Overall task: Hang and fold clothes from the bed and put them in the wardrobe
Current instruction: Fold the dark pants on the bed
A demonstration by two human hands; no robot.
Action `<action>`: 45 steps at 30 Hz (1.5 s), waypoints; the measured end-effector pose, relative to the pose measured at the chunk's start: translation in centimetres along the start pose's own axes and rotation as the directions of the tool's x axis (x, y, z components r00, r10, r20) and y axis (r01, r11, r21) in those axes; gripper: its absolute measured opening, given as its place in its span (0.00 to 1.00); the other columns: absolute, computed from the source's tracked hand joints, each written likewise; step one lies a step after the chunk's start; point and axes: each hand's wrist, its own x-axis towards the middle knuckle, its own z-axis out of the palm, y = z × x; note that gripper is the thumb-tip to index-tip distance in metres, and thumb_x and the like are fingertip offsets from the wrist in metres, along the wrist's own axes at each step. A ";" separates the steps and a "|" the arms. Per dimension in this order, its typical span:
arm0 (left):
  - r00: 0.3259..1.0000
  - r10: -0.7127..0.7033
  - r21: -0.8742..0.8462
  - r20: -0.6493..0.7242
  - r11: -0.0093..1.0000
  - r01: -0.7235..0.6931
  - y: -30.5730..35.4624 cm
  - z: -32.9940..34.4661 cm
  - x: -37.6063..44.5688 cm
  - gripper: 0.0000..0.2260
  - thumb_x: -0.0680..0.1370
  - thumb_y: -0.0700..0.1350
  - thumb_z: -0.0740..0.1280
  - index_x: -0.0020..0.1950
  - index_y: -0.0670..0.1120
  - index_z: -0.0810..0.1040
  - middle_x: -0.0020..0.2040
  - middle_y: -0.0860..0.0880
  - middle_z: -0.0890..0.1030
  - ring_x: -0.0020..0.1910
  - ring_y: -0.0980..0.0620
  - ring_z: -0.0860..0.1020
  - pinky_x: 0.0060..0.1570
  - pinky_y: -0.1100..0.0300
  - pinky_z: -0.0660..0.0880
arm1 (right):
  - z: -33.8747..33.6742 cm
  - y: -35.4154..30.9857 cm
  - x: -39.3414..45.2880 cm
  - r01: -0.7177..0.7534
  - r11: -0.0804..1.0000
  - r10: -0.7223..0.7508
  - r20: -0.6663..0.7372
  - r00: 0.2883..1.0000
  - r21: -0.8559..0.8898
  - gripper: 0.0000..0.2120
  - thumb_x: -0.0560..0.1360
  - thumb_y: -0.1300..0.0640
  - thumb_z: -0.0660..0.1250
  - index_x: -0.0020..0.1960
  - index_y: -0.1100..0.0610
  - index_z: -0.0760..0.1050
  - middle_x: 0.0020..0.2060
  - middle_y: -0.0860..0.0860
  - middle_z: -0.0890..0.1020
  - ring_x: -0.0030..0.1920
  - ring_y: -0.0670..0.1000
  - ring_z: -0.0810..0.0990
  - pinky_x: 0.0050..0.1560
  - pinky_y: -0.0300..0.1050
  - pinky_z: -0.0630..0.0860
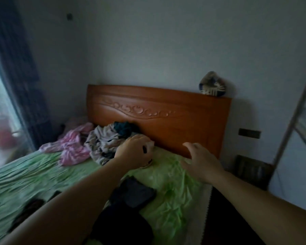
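Dim bedroom, green bed (pixel 34 177), wood headboard (pixel 159 117) at 12 o'clock. Clothes pile (pixel 102 140), grey/beige w/ dark teal piece on top, sits by headboard at 11 o'clock; pink garment (pixel 72 147) just beside it at 10. Dark folded items (pixel 132 193) near me at 6. My left hand (pixel 134 152) at pile edge, grip curled; holding cloth? cannot tell, blurred. Right hand (pixel 201 161) grip spread, above sheet, empty. Judgement: fabric soft, light, floppy, tangled; take top piece at collar/shoulders, lift slow.

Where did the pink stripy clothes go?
The crumpled pink striped garment lies on the green bedsheet, left of the grey clothes pile, near the wooden headboard.
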 end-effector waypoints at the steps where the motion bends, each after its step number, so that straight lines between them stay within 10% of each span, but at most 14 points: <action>1: 1.000 -0.025 -0.006 -0.010 1.000 0.025 -1.3 0.3 0.1 0.18 0.76 0.56 0.64 0.64 0.54 0.74 0.60 0.52 0.74 0.60 0.49 0.74 0.52 0.56 0.73 | 1.1 -0.9 0.9 0.026 1.000 -0.026 0.024 0.999 -0.004 0.31 0.77 0.38 0.58 0.75 0.48 0.55 0.71 0.50 0.63 0.69 0.54 0.66 0.64 0.55 0.69; 17: 0.898 -0.438 -0.012 0.026 0.899 0.439 -14.0 6.2 -0.9 0.23 0.73 0.55 0.67 0.68 0.56 0.71 0.66 0.52 0.73 0.61 0.48 0.75 0.53 0.52 0.76 | 13.7 -6.5 14.6 0.250 0.951 -0.290 0.253 0.923 0.181 0.28 0.76 0.44 0.64 0.72 0.52 0.61 0.69 0.54 0.65 0.66 0.56 0.69 0.62 0.50 0.70; 32: 0.649 -0.759 0.115 0.056 0.650 0.751 -16.4 13.0 2.5 0.22 0.73 0.57 0.65 0.68 0.58 0.70 0.66 0.52 0.72 0.66 0.47 0.71 0.58 0.51 0.73 | 23.9 -7.1 27.0 0.419 0.876 -0.481 0.428 0.765 0.237 0.34 0.73 0.40 0.66 0.73 0.52 0.60 0.71 0.56 0.65 0.69 0.59 0.67 0.66 0.54 0.69; 45: 0.591 -0.791 -0.001 0.161 0.598 0.801 -20.9 25.0 7.6 0.23 0.73 0.55 0.66 0.67 0.56 0.71 0.64 0.50 0.73 0.63 0.46 0.73 0.57 0.51 0.74 | 32.8 -1.7 35.4 0.279 0.955 -0.288 0.555 0.780 0.103 0.33 0.74 0.42 0.65 0.74 0.55 0.60 0.71 0.56 0.64 0.68 0.59 0.69 0.63 0.54 0.71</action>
